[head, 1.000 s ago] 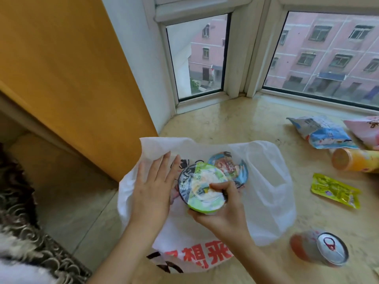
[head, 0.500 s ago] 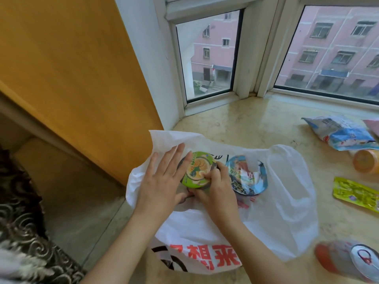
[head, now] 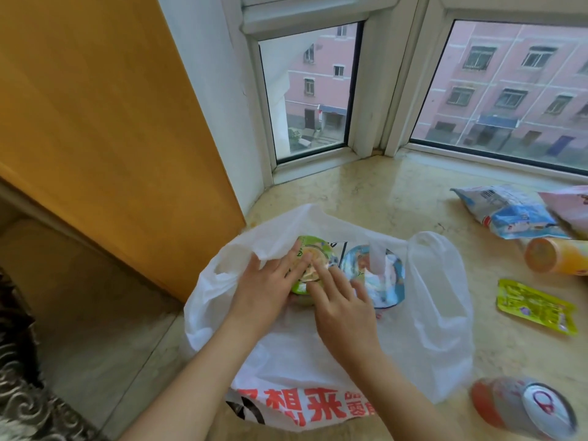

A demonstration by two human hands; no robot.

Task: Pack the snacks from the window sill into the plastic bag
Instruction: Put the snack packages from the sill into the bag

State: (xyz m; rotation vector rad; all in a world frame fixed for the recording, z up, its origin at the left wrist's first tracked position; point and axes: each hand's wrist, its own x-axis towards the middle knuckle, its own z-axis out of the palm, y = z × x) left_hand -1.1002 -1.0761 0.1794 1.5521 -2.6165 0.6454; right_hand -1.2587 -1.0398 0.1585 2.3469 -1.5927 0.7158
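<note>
- A white plastic bag (head: 318, 354) is seen lying at centre frame on the marble window sill (head: 375, 192).
- A green-lidded cup (head: 310, 265) and a blue-lidded cup (head: 381, 281) are seen side by side in the bag's mouth.
- The left hand (head: 264, 289) and right hand (head: 345, 310) are laid on the green lid with fingers straight and spread.
- At the right of the frame, a blue packet (head: 506, 211), an orange tube (head: 553, 260), a yellow sachet (head: 534, 307) and a red can (head: 525, 409) are left on the sill.

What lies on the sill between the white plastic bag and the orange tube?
Head view: nothing; bare marble sill separates the white plastic bag from the orange tube.
</note>
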